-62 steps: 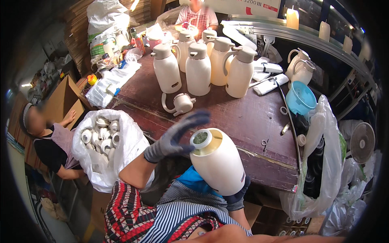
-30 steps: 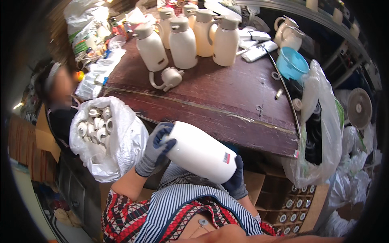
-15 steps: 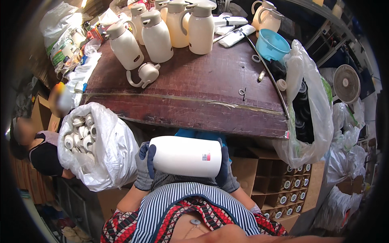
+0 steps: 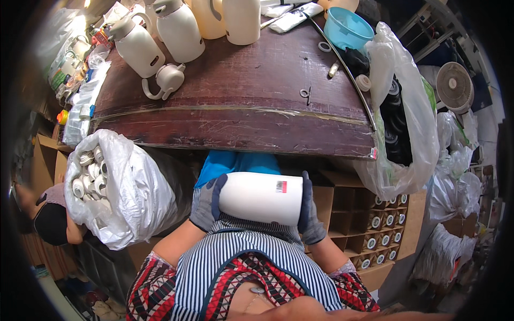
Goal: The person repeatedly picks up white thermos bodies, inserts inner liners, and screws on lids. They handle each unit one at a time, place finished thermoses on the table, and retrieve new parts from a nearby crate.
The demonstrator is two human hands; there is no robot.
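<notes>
Holding white flask body (image 4: pixel 261 198) sideways at frame centre, left hand (image 4: pixel 206 204) and right hand (image 4: pixel 309 209) clasping ends; likely inspection step, next calls for steady turning.

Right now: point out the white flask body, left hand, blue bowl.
white flask body (image 4: pixel 257 198), head view, middle of its side.
left hand (image 4: pixel 208 202), head view, gloved palm.
blue bowl (image 4: pixel 347 28), head view, inner wall.

Grey gloves, striped apron, red patterned sleeves
</notes>
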